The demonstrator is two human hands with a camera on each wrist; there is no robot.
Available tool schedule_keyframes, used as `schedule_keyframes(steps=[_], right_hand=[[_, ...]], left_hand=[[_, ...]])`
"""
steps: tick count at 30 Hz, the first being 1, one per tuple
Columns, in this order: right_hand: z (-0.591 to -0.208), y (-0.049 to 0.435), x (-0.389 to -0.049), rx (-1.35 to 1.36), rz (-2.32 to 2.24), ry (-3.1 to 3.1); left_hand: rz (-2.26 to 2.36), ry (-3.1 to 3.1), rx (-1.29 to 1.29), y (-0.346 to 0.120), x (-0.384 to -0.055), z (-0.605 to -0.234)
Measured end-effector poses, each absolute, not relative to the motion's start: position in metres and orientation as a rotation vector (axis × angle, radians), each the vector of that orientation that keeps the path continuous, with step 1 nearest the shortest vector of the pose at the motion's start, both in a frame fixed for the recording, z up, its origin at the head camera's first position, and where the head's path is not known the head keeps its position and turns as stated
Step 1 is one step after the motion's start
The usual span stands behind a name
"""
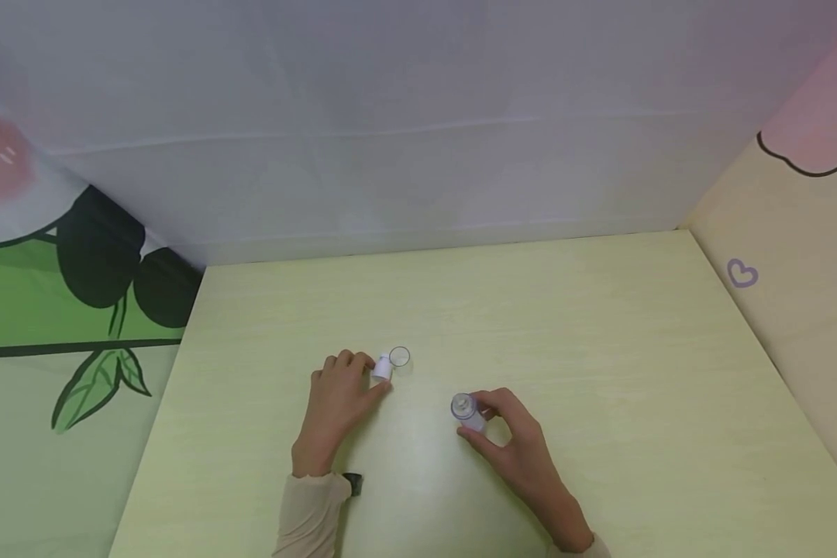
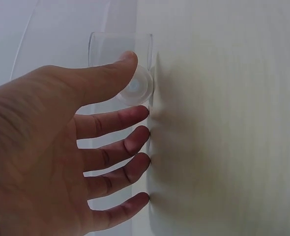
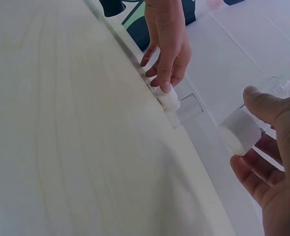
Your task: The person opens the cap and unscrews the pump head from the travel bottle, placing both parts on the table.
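Note:
My left hand is low over the tabletop, its thumb and index finger on either side of a small white cylindrical piece with a narrower end, pinching it. The other fingertips touch the table in the left wrist view. A clear, hollow cap stands just beyond the piece, partly behind my thumb in that view. My right hand holds a small bottle between thumb and fingers, above the table. Its lower part is white and its top clear, showing at the upper right of the right wrist view.
The pale wooden table extends around both hands. A light grey cloth wall rises along its back edge. Printed panels border the sides, with a leaf drawing at left and a purple heart at right.

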State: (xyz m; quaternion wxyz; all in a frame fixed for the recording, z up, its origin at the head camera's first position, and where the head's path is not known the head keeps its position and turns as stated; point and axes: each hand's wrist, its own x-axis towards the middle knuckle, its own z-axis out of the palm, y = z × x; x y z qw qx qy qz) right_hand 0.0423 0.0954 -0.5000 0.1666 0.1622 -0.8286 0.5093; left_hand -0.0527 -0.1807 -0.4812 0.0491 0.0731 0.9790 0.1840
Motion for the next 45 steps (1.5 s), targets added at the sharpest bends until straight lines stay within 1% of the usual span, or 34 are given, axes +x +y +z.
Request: schedule_keyframes(steps=[9,23,35,45], right_hand=[[-0.498,0.099,0.025,0.56,1.395,-2.371],[-0.49,0.114,-0.014,0.525,1.282,-2.492],[-0.492,0.125,-0.031,0.252,1.171,-2.655],[-0.49,0.127,-0.038,0.187,1.136,-2.793]], left_hand=[[0.566,2.977,0.255,-0.184,-0.042,-0.478],[0.508,3.049,0.297,-0.188,-0.022,-0.472],[0.489,3.019,0.299,-0.192,-0.017,-0.474],[0.492,3.03,0.313,-0.189,-0.017,-0.473]])
